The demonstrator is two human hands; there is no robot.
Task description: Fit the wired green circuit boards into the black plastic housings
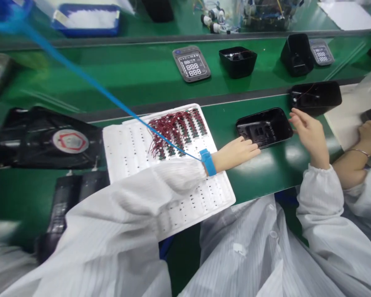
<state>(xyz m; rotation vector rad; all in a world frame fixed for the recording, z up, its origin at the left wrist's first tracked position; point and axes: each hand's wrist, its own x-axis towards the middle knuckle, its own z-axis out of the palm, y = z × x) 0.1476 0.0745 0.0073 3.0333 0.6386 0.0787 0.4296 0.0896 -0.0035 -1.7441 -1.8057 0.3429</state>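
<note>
A black plastic housing (266, 126) lies open side up on the green bench. My left hand (236, 152), with a blue wrist strap (208, 161) on its wrist, reaches across to the housing's near left edge, fingers stretched onto it. My right hand (307, 130) hovers at the housing's right end, fingers apart and holding nothing. A white tray (126, 148) under my left forearm carries several small boards with red wires (176, 128).
A second black housing (315, 97) lies beyond my right hand. On the conveyor belt are a grey display unit (191, 63), a black shell (238, 61) and another shell with a display (321, 53). A co-worker's hand (369, 134) rests at far right. A black fan (46, 138) lies left.
</note>
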